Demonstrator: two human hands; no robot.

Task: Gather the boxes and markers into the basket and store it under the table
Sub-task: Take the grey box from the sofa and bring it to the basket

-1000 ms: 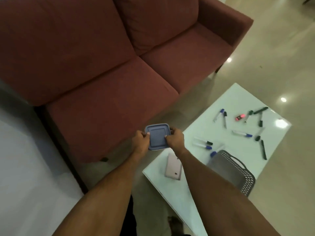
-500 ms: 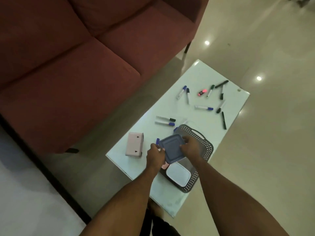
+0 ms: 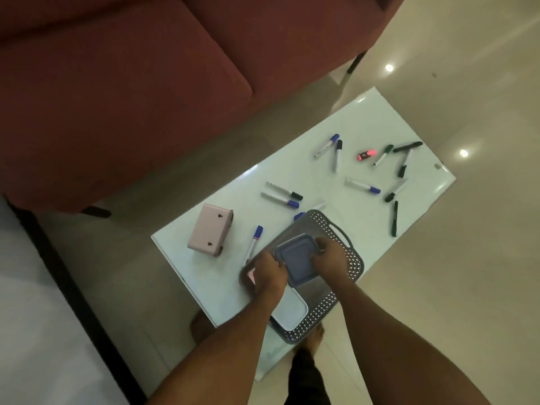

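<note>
Moved: blue box (image 3: 298, 260) has come from over the sofa (image 3: 117, 83) down into the basket (image 3: 347, 267).
Hands: left hand (image 3: 270, 274) and right hand (image 3: 331, 258) each pinch an edge, likely keeping it level.
Inside: white box (image 3: 290, 312) already there.
Table (image 3: 365, 118): pink box (image 3: 209, 229) and markers (image 3: 282, 195) still out.

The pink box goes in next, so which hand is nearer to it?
Left. The left hand grips the blue box on the side facing the pink box; the right hand is on the far side.
</note>
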